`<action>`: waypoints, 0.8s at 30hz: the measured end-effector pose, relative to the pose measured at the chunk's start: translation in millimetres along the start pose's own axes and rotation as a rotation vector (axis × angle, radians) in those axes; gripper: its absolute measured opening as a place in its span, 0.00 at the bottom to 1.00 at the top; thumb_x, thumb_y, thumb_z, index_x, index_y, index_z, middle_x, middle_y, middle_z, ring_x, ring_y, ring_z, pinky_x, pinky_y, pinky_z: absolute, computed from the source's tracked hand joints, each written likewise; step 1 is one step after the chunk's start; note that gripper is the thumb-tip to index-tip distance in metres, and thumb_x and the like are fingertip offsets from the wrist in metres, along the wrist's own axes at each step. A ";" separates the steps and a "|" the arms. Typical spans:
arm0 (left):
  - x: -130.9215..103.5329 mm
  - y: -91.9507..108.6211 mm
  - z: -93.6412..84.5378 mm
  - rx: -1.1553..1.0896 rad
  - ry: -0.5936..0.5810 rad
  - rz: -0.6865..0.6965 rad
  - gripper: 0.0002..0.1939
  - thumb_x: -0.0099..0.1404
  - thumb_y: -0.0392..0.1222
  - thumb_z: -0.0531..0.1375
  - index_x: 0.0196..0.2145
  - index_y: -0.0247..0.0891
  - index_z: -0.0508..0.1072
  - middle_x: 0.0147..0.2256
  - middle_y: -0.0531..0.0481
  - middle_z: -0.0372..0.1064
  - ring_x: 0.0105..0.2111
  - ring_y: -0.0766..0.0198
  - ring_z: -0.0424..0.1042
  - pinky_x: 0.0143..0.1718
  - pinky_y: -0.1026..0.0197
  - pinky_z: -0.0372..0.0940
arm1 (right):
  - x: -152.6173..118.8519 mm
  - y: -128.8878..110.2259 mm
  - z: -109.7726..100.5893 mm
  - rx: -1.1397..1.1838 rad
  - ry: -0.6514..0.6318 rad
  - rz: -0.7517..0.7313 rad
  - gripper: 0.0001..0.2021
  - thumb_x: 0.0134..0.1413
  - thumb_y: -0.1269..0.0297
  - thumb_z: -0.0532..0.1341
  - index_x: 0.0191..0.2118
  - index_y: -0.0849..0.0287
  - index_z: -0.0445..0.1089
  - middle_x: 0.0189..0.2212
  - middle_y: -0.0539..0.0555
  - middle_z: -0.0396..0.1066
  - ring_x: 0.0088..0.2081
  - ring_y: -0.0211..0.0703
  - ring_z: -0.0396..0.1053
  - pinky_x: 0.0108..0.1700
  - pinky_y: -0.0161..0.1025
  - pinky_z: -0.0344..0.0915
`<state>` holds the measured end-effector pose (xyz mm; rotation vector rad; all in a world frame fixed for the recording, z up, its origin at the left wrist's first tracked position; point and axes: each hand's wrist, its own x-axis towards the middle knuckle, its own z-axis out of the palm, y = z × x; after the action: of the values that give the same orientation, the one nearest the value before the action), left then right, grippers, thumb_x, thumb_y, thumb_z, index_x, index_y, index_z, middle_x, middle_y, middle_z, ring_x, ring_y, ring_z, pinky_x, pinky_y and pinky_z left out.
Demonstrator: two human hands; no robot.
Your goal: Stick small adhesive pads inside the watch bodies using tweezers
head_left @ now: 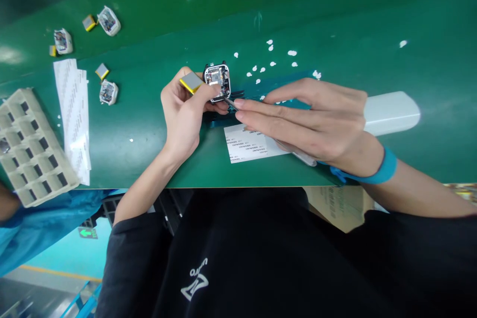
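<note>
My left hand (184,114) is closed on an opened smartwatch case (219,79), its circuit board facing up. The thumb presses at the case's lower edge. A flat silver battery (192,81) with yellow edges rests against that hand, beside the case. Reaching in from the right, my right hand (316,119) pinches slim metal tweezers (231,105), whose tip meets the case's lower right corner. The fingers hide most of the tweezers. Under the right hand lies a white printed backing sheet (242,145).
Small white stickers (273,64) are scattered across the green table (149,159). Several opened watch cases (109,21) with batteries lie at the left and back. A compartment tray (37,149) and paper strips (76,119) are at left, near another person's sleeve (55,223). A white object (393,112) sits right.
</note>
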<state>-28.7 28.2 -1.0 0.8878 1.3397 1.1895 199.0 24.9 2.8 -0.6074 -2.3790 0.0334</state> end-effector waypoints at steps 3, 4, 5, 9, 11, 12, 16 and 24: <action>-1.2 0.1 1.5 0.037 0.022 -0.003 0.20 0.67 0.51 0.74 0.32 0.42 0.67 0.32 0.54 0.74 0.36 0.56 0.84 0.36 0.54 0.82 | -2.3 0.8 0.9 0.090 -0.064 0.126 0.23 0.72 0.71 0.67 0.66 0.41 0.74 0.58 0.45 0.82 0.52 0.47 0.83 0.45 0.46 0.80; -1.6 -0.1 2.0 0.042 0.023 -0.002 0.20 0.67 0.53 0.74 0.33 0.42 0.69 0.32 0.54 0.74 0.37 0.56 0.85 0.37 0.54 0.82 | -3.1 1.4 1.6 0.091 -0.057 0.122 0.23 0.71 0.71 0.67 0.66 0.42 0.73 0.58 0.46 0.82 0.52 0.47 0.83 0.46 0.46 0.80; -2.0 -0.3 2.4 0.044 0.024 0.002 0.20 0.67 0.54 0.74 0.35 0.43 0.70 0.32 0.54 0.74 0.38 0.55 0.85 0.38 0.53 0.83 | -3.7 2.1 2.6 0.073 -0.031 0.097 0.24 0.71 0.70 0.67 0.67 0.45 0.73 0.58 0.47 0.82 0.51 0.47 0.83 0.46 0.45 0.81; -2.8 -0.8 3.9 0.045 0.036 0.039 0.19 0.68 0.53 0.75 0.38 0.42 0.71 0.34 0.53 0.76 0.42 0.53 0.87 0.41 0.53 0.84 | -3.4 2.0 9.0 -0.013 0.009 0.095 0.21 0.75 0.69 0.63 0.67 0.43 0.73 0.56 0.46 0.83 0.50 0.43 0.83 0.45 0.42 0.81; -2.8 -0.4 4.0 0.035 0.022 0.048 0.18 0.68 0.52 0.75 0.38 0.42 0.71 0.35 0.53 0.77 0.41 0.53 0.87 0.42 0.54 0.84 | -2.1 0.0 13.0 -0.032 0.071 0.114 0.21 0.74 0.70 0.64 0.66 0.43 0.73 0.55 0.46 0.84 0.50 0.42 0.82 0.47 0.41 0.80; -2.7 0.1 3.8 0.032 0.011 0.048 0.18 0.68 0.51 0.75 0.38 0.42 0.71 0.35 0.53 0.78 0.41 0.54 0.87 0.41 0.54 0.84 | -1.4 -1.0 15.1 -0.042 0.129 0.108 0.22 0.73 0.71 0.66 0.67 0.45 0.73 0.55 0.47 0.84 0.50 0.42 0.82 0.47 0.40 0.80; -1.8 1.8 2.9 0.053 0.002 0.025 0.16 0.69 0.49 0.74 0.38 0.43 0.71 0.35 0.54 0.79 0.39 0.55 0.88 0.40 0.56 0.83 | -1.2 -1.2 21.6 -0.038 0.213 0.113 0.23 0.72 0.70 0.67 0.67 0.45 0.72 0.53 0.45 0.85 0.48 0.40 0.82 0.45 0.39 0.78; 4.8 -5.4 4.3 0.017 0.087 0.134 0.13 0.67 0.36 0.73 0.39 0.44 0.71 0.35 0.55 0.80 0.33 0.63 0.85 0.39 0.59 0.81 | -2.7 5.4 11.7 -0.042 0.162 0.066 0.36 0.67 0.74 0.69 0.75 0.44 0.65 0.54 0.48 0.84 0.48 0.51 0.83 0.41 0.46 0.79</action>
<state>-24.4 32.3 -7.0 0.9600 1.3783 1.3350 195.8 30.1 -8.8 -0.6829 -2.2076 -0.0354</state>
